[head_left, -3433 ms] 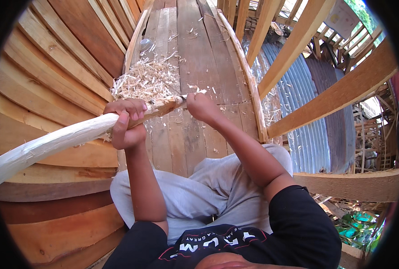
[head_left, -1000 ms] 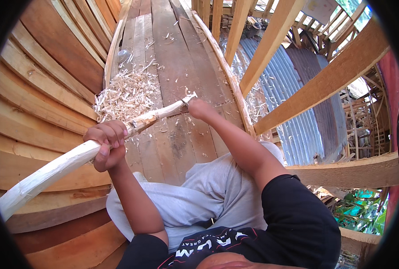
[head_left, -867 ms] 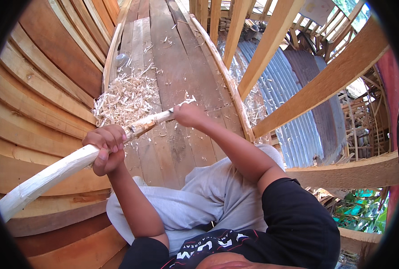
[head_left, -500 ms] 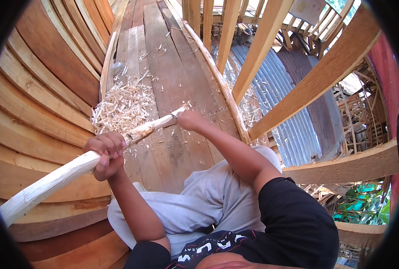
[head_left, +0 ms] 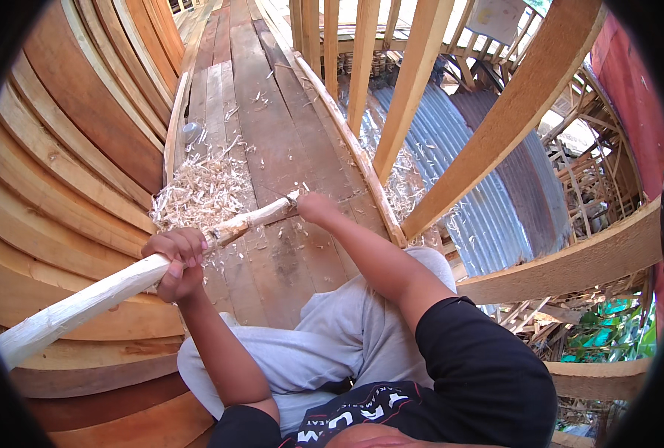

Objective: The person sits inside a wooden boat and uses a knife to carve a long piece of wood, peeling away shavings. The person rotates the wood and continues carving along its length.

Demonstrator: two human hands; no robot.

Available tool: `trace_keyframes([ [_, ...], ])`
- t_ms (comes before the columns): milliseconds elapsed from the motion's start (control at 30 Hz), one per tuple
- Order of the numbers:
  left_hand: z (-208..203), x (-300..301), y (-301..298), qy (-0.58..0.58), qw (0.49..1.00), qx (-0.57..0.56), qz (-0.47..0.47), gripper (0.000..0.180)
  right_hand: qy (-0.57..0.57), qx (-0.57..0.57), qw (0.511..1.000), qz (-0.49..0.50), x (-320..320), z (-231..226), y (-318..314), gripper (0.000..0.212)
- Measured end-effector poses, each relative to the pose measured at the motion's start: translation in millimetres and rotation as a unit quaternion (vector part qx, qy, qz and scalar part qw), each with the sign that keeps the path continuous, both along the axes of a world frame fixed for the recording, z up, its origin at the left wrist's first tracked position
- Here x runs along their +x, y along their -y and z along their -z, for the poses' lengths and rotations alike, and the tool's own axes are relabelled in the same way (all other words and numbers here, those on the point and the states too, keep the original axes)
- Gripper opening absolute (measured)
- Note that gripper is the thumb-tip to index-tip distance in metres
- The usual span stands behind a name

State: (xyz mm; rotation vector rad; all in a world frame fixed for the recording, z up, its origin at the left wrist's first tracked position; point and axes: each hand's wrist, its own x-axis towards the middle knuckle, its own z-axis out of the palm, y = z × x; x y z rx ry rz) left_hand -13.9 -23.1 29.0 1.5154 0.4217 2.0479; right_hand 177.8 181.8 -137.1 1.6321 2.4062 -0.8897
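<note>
A long pale peeled wooden pole point(head_left: 85, 301) runs slantwise from the lower left to the middle of the picture. Its far part is thinner, with a patch of brownish bark beyond my left hand point(head_left: 175, 261), whose fingers wrap round the pole. Near the pole's far end my right hand point(head_left: 315, 208) is closed on a knife; its handle is hidden in the fist. The thin dark knife blade point(head_left: 288, 197) shows beside the hand, lying against the wood.
Curled wood shavings point(head_left: 201, 190) are heaped on the plank floor point(head_left: 272, 257), beside a small clear container point(head_left: 191, 133). A wall of overlapping boards point(head_left: 70, 201) rises on the left. At right stand railing posts point(head_left: 414, 82), with corrugated metal roofing point(head_left: 459, 179) below them.
My right hand and the knife have shifted slightly down along the pole's far end, and more of the blade shows. My left hand keeps its hold. The view has turned a little.
</note>
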Motion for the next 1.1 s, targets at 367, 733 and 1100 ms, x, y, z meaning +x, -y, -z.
trace_keyframes([
  [367,-5,-5,1,0.023,0.996,-0.074,-0.054,0.021,-0.120,-0.027,0.992,0.015,5,-6,17,0.053],
  [733,2,6,-14,0.206,0.964,-0.097,-0.140,0.028,-0.137,-0.104,0.982,0.081,5,-35,31,0.041],
  [1100,5,0,-11,0.170,0.964,-0.021,-0.201,0.014,-0.196,-0.189,0.958,0.090,-6,-27,27,0.040],
])
